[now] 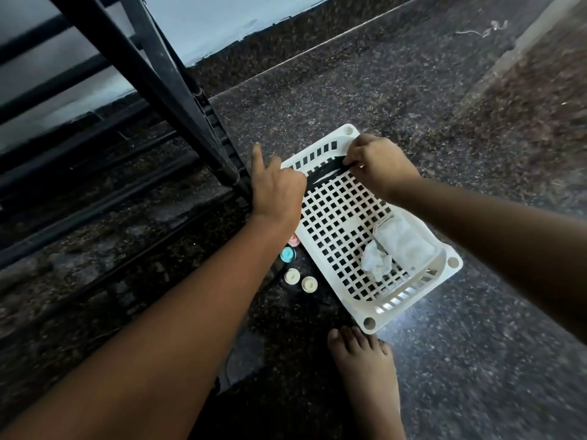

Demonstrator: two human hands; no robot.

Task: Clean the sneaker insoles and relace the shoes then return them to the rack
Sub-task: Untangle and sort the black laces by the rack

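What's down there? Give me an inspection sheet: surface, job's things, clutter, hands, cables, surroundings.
Surface: speckled dark stone floor.
Job's things: black lace stretched over white basket; no sneakers seen.
Clutter: crumpled tissue, white packet in basket; four small caps beside it.
Hands: left hand and right hand each hold the lace.
Cables: thin dark strand on floor, kind unclear.
Surroundings: black rack, pale wall, bare foot.

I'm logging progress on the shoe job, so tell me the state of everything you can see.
Shoelaces: black, loose, stretched between both hands over the basket.
Left hand: gripping one end, forefinger straight.
Right hand: pinching the other end.
Basket: upright on the floor.
Wipes pack: lying in the basket.
Tissue: crumpled, beside the pack.
Round caps: four, loose on the floor.
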